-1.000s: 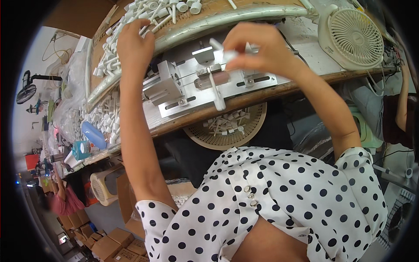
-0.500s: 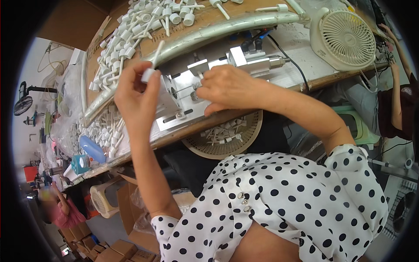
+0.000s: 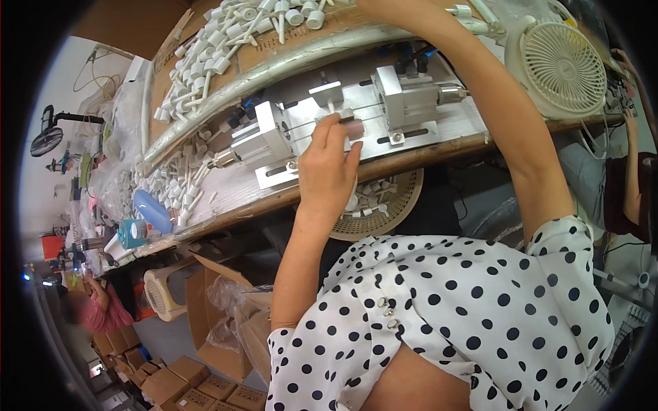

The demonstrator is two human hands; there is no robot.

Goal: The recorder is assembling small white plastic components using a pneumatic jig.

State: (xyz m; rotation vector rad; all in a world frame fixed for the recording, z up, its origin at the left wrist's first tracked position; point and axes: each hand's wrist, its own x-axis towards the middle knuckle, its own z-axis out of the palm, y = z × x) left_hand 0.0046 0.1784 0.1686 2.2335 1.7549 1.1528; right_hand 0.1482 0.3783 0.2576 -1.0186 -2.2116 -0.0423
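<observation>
My left hand (image 3: pixel 329 157) is over the middle of a silver metal fixture (image 3: pixel 411 133) with two end blocks and thin rods pointing inward. Its fingers are curled closed at the centre holder, beside a short pinkish-grey cylinder (image 3: pixel 354 129); what they grip is hidden. Just under that hand shows a white capped stick (image 3: pixel 353 202), above the basket; whether the hand touches it I cannot tell. My right hand (image 3: pixel 373 5) reaches to the upper edge, by a heap of white capped sticks (image 3: pixel 219 65). Its fingers are cut off by the frame.
A beige basket (image 3: pixel 413 198) with more white pieces sits below the table's front edge. Right of the fixture stands a cream fan (image 3: pixel 562 65). A wrapped rim (image 3: pixel 274 72) borders the heap. Left lie loose pieces and a blue bottle-like object (image 3: pixel 152 211). Other people work at both sides.
My left hand, which held a white capped stick at the fixture's left, has moved right to its centre. My right hand has left the centre and gone up to the far edge.
</observation>
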